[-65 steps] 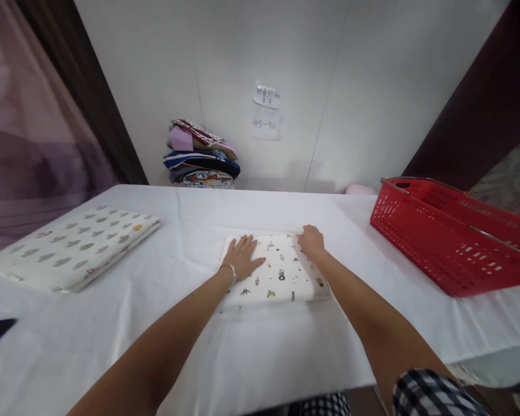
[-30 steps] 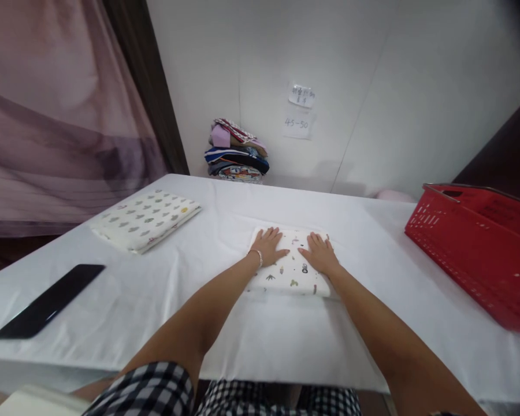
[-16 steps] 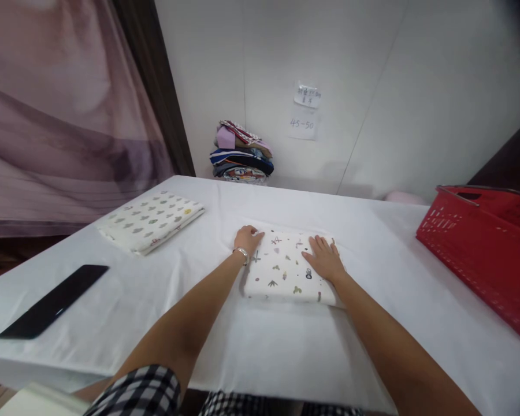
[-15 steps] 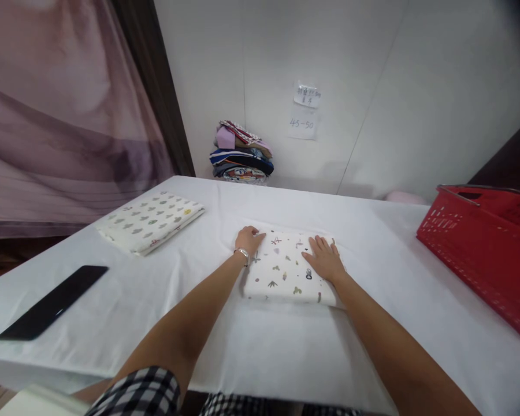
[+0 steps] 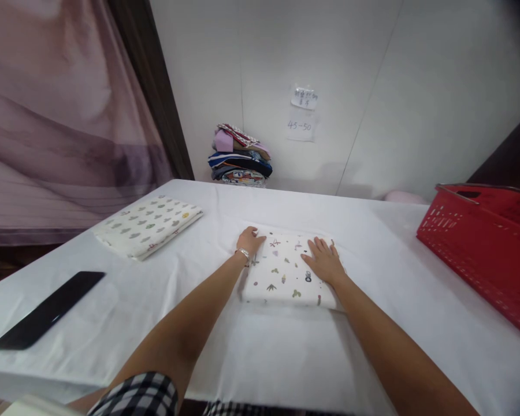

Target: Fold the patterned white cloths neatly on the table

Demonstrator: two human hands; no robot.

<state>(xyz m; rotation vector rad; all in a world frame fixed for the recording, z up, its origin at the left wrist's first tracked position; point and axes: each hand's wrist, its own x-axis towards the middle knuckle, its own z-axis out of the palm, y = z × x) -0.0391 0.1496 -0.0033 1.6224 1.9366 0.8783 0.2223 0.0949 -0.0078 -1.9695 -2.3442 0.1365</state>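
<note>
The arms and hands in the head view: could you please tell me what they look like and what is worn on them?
Both forearms are bare, with no gloves. The left hand has a thin silver bracelet at its wrist. The right hand shows no ring, watch or band. A black-and-white checked sleeve shows at the bottom edge on the left arm.

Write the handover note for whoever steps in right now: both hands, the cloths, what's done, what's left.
Left hand: curled on the far left corner of the folded cloth.
Right hand: flat, open, pressing its right side.
Cloth lies mid-table; a second folded cloth sits far left, red basket to the right.
Done: the cloth is folded into a neat square.
Left: probably setting it with the other cloth.
</note>
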